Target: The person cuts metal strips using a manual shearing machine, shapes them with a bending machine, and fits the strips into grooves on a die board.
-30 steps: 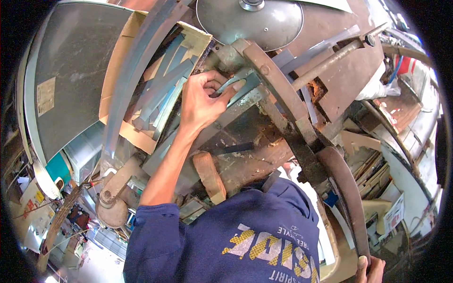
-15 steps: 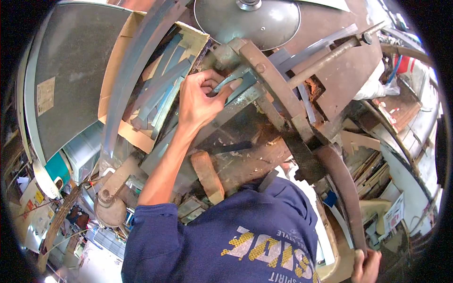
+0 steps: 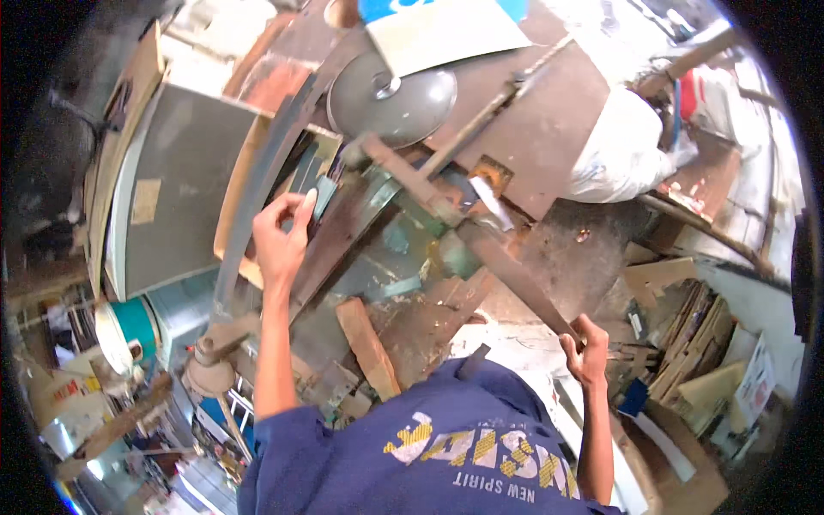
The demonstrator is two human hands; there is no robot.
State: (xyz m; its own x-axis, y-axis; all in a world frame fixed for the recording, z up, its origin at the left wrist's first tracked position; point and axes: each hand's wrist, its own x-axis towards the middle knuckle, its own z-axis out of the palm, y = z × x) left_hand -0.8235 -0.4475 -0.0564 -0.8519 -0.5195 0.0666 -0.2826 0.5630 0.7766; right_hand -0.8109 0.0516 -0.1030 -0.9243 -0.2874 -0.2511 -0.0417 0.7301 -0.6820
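My left hand [image 3: 283, 236] is raised beside an open cardboard box [image 3: 243, 190], its thumb and fingers pinched on a short grey-blue metal strip [image 3: 324, 197]. More flat metal strips lie inside the box, partly hidden by the hand. On the other side, my right hand [image 3: 587, 348] is wrapped round the end of a long brown metal lever [image 3: 519, 279]. That lever runs up and left to the head of a heavy metal machine, which looks like a hand-lever shear. A narrow rail [image 3: 343, 236] of the machine passes between my hands. Motion blurs the lever's upper part.
A round domed lid [image 3: 360, 103] with a knob rests behind the machine. A wooden block [image 3: 367, 343] lies near my chest. White sacking [image 3: 622, 159] is at the right, above stacked boards [image 3: 691, 335]. A large grey panel [image 3: 184, 189] stands at the left.
My left hand has drawn back left from the machine's head to the box, carrying the strip. The lever has swung, and my right hand on it has come up and inward. The view has shifted.
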